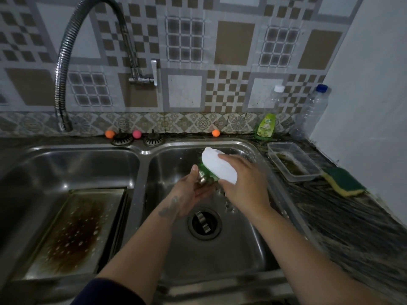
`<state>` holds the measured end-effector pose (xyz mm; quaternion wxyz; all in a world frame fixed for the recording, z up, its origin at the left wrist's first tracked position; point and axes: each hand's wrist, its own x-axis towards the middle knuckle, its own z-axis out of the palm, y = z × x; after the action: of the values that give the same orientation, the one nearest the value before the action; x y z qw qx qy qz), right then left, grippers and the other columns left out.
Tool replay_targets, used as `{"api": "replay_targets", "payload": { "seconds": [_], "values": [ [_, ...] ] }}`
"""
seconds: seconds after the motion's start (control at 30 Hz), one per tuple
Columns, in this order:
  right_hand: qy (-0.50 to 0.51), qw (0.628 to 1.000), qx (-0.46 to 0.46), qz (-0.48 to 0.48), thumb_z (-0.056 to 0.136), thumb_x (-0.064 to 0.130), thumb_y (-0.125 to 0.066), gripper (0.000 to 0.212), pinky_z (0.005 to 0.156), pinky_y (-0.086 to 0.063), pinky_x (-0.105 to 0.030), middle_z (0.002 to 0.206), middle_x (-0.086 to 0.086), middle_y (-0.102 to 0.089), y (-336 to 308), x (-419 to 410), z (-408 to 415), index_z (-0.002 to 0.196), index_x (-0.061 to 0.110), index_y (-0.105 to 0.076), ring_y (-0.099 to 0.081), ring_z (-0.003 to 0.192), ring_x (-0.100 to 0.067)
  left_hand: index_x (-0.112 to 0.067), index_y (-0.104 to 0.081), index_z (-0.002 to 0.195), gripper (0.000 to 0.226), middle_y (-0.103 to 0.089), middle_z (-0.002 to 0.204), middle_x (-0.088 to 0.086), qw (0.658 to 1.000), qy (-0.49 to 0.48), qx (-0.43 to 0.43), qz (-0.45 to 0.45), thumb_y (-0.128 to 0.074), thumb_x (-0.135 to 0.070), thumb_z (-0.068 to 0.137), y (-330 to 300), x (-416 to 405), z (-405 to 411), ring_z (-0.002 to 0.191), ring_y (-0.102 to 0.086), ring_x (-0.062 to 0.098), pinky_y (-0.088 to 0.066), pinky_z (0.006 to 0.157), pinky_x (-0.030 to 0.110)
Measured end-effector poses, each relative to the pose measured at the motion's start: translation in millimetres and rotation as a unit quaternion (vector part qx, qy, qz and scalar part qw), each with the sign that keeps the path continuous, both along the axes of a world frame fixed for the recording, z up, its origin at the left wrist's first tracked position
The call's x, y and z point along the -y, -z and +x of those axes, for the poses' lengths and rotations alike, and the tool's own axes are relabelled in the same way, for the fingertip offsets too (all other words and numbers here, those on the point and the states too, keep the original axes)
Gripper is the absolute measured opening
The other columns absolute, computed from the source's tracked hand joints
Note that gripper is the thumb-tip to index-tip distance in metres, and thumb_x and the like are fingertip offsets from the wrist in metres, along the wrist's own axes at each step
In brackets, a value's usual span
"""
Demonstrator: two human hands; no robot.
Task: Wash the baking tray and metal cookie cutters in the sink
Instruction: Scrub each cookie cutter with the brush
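Lowest in the frame, the two forearms reached up from the bottom edge into the right basin of the double sink point(253, 148). Just above them, at lower centre, another cookie cutter point(203, 221) lay in the drain opening, apparently awaiting its turn. At lower left, the baking tray point(72, 234) rested tilted in the left basin, its brown burnt stain and droplets facing up, likely left to soak; it looked unwashed.

At the centre of the frame, the left hand point(189, 190) cupped a small metal cookie cutter point(203, 179), fingers curled under it to steady it over the basin. The right hand point(244, 181) gripped the white back of a scrubbing brush point(217, 167), fingers wrapped over it, green bristles pressed down on the cutter so that runoff would fall into the sink.

To the right, on the surface, lay a green-and-yellow sponge point(343, 181) and a clear plastic container point(294, 161), within reach. Farther back stood a green dish soap bottle point(265, 126) and, at upper left, the flexible tap point(66, 80), with no water visibly running.
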<state>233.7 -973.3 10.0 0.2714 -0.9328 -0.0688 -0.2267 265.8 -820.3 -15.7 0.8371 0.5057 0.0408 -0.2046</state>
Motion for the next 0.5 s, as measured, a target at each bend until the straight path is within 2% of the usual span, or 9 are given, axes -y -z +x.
{"api": "replay_targets", "payload": {
  "seconds": [0.07,0.13,0.23,0.3,0.4,0.5],
  "values": [
    [-0.026,0.999,-0.016,0.013,0.073,0.019,-0.078,0.064,0.095,-0.047,-0.039,0.130,0.010,-0.057,2,-6,0,0.130,0.034,-0.055,-0.055,0.115,-0.019,-0.012,-0.055,0.121,0.038,-0.067,0.111,0.011,1.000,-0.012,-0.008,0.000,-0.036,-0.037,0.102,-4,-6,0,0.087,-0.070,0.016,-0.058,0.066,0.022],
    [-0.009,0.999,-0.042,0.001,0.075,0.021,-0.076,0.063,0.095,-0.046,-0.036,0.132,0.010,-0.055,2,-9,5,0.131,0.036,-0.052,-0.053,0.117,-0.020,-0.015,-0.057,0.114,0.029,-0.067,0.106,0.009,0.999,-0.025,-0.003,0.029,-0.040,-0.035,0.102,-4,-15,-1,0.083,-0.069,0.015,-0.058,0.066,0.023],
    [0.018,0.999,-0.046,0.017,0.076,0.022,-0.074,0.062,0.094,-0.047,-0.039,0.134,0.008,-0.054,1,-20,13,0.132,0.037,-0.050,-0.053,0.116,-0.023,-0.023,-0.058,0.112,0.017,-0.064,0.109,0.010,0.980,-0.071,0.068,0.172,-0.055,-0.029,0.096,0,-35,-2,0.082,-0.064,0.014,-0.056,0.061,0.023],
    [-0.006,0.998,-0.054,0.031,0.076,0.023,-0.074,0.062,0.093,-0.048,-0.040,0.134,0.010,-0.053,3,-37,12,0.131,0.037,-0.050,-0.053,0.115,-0.021,-0.033,-0.058,0.114,0.024,-0.064,0.111,0.009,0.938,-0.112,0.147,0.292,-0.063,-0.028,0.091,5,-58,0,0.085,-0.062,0.011,-0.054,0.066,0.024],
    [-0.043,0.996,-0.071,0.025,0.075,0.025,-0.073,0.062,0.094,-0.047,-0.038,0.132,0.013,-0.053,15,-68,7,0.130,0.039,-0.049,-0.053,0.115,-0.019,-0.034,-0.060,0.119,0.035,-0.065,0.107,0.002,0.874,-0.164,0.207,0.408,-0.069,-0.026,0.087,8,-100,-1,0.090,-0.062,0.012,-0.051,0.085,0.029],
    [-0.074,0.991,-0.104,0.038,0.076,0.024,-0.070,0.062,0.095,-0.047,-0.038,0.131,0.013,-0.053,30,-100,8,0.132,0.039,-0.048,-0.052,0.116,-0.018,-0.037,-0.058,0.127,0.042,-0.058,0.111,-0.004,0.785,-0.185,0.228,0.546,-0.068,-0.032,0.086,14,-144,-6,0.092,-0.057,0.012,-0.045,0.084,0.027]
  ]
}}
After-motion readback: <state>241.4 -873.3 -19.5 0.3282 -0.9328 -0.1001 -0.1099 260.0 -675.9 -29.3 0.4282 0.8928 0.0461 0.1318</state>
